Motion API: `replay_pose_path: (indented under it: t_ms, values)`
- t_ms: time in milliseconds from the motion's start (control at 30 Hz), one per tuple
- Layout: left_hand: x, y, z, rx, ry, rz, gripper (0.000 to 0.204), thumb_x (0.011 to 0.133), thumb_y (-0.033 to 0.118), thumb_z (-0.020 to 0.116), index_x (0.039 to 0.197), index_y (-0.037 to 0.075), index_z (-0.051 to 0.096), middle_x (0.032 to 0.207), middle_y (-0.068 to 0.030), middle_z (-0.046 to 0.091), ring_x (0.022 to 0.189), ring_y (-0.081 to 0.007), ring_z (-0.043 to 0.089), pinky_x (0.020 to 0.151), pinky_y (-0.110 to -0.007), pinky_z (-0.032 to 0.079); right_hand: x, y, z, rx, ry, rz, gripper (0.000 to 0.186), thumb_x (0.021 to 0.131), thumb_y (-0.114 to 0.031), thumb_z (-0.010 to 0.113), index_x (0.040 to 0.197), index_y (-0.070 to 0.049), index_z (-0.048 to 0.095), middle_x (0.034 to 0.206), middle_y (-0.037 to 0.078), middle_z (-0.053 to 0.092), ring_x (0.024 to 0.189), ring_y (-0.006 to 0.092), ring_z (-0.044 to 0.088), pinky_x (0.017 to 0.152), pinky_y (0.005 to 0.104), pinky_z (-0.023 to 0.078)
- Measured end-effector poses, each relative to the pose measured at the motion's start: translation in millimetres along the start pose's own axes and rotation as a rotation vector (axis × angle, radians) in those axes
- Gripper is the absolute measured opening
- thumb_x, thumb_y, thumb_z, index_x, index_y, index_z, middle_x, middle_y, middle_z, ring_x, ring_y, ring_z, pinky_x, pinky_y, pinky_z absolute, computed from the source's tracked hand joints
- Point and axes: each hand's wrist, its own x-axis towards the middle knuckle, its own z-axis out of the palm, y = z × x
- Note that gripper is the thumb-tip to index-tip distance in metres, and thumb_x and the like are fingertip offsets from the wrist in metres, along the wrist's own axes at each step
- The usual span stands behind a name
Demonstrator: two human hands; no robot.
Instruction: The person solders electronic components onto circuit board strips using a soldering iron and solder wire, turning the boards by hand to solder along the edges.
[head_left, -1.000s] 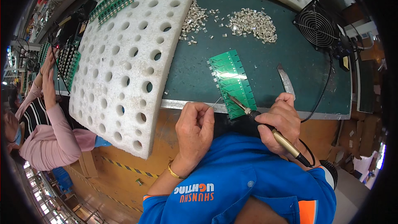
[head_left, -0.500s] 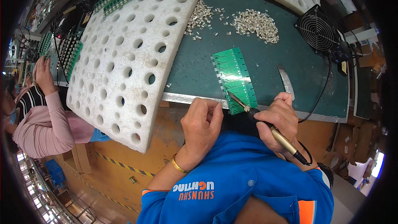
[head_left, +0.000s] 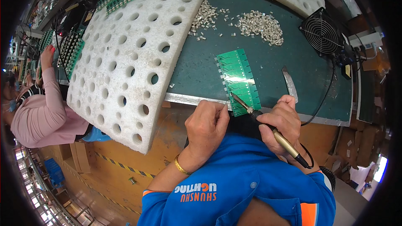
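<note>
A green circuit board strip (head_left: 238, 80) lies on the dark green bench mat (head_left: 197, 65), its near end at the metal bench edge. My right hand (head_left: 279, 122) grips a soldering iron (head_left: 268, 128) like a pen, its tip resting on the board's near left corner. My left hand (head_left: 208, 126) is closed at the bench edge just left of the tip, fingers pinched together; whether something thin is between them is too small to tell.
A big white foam sheet with round holes (head_left: 130, 54) covers the left bench. Two heaps of small metal parts (head_left: 259, 24) lie at the back. A small black fan (head_left: 322, 33) and a metal blade (head_left: 289, 84) are on the right. A person in pink (head_left: 42, 113) works at the left.
The view has shifted slightly. My hands and the iron stay at the board's near corner. The person in pink has raised an arm further toward the boards at the left.
</note>
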Motion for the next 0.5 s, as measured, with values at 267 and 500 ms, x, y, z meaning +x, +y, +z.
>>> replay_pose_path:
  t_ms: [267,500]
  values:
    - [1.6,0.1,0.7,0.041,-0.002,0.055,0.012,0.082,-0.002,0.073,0.078,0.002,0.062,0.067,-0.0057,0.056,0.049,-0.0102,0.050,0.045,-0.026,0.041,-1.1,0.3,-0.3,0.000,-0.008,0.008,0.023,0.066,-0.001,0.072,0.088,-0.005,0.067,0.067,0.005,0.063,0.058,0.0211,0.053,0.073,0.0388,0.037]
    - [1.4,-0.1,0.8,-0.035,0.007,-0.023,0.011,0.082,-0.002,0.073,0.078,0.001,0.063,0.067,-0.0051,0.056,0.051,-0.0080,0.050,0.045,-0.024,0.040,-1.3,1.1,-0.4,0.015,-0.003,0.022,0.023,0.066,-0.002,0.072,0.088,-0.004,0.067,0.067,0.005,0.063,0.057,0.0213,0.053,0.072,0.0388,0.037]
